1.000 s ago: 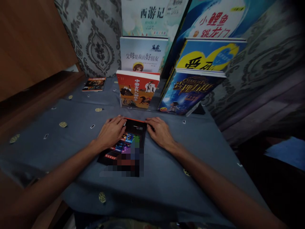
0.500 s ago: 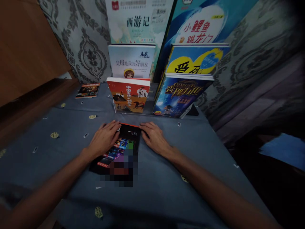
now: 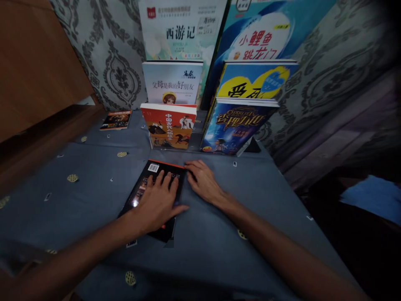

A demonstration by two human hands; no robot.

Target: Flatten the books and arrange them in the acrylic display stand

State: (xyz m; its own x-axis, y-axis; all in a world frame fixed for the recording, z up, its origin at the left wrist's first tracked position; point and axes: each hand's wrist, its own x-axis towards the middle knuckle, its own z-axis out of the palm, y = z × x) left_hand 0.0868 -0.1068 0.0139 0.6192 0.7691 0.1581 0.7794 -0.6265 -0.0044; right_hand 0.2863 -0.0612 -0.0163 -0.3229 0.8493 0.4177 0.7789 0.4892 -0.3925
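Observation:
A dark book with an orange top edge and a white barcode (image 3: 152, 177) lies flat on the blue-grey tablecloth (image 3: 219, 234) in front of me. My left hand (image 3: 158, 202) rests flat on its cover with the fingers spread. My right hand (image 3: 203, 182) lies palm down on the cloth at the book's right edge, its fingertips touching the top right corner. Neither hand grips anything.
Several picture books stand in tiers against the patterned wall: a red one (image 3: 169, 125) and a dark blue one (image 3: 236, 125) in front. A small book (image 3: 115, 120) lies flat at the far left. A wooden panel (image 3: 31, 62) borders the left; the table drops off at the right.
My left hand has slid from the book's left edge onto the middle of its cover, fingers spread. The right hand has stayed put. The view has shifted slightly.

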